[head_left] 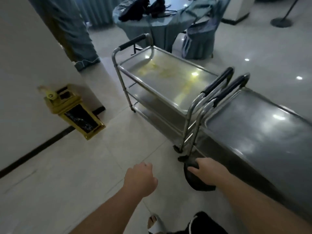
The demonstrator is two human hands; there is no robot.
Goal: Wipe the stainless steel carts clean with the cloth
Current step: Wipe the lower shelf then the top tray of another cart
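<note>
Down near the floor (70, 166), the right hand (208, 171) holds a dark cloth (196, 183), with its fingers bent around the top of it. That grip is closed on the cloth, which hangs low beside the corner of the near cart (263, 132). The left hand (141, 179) is out in front with its fingers curled in, and it holds nothing.

Two shiny steel carts stand end to end, with their black handles almost touching. The near cart is on the right and its top looks gray and plain. The far cart (168, 75) has yellow smears on its top tray and more shelves under it.

By the white wall stands a gold and black bin (74, 112). Farther back is a round desk (152, 19) with a blue-gray cover and dark things lying on it.
</note>
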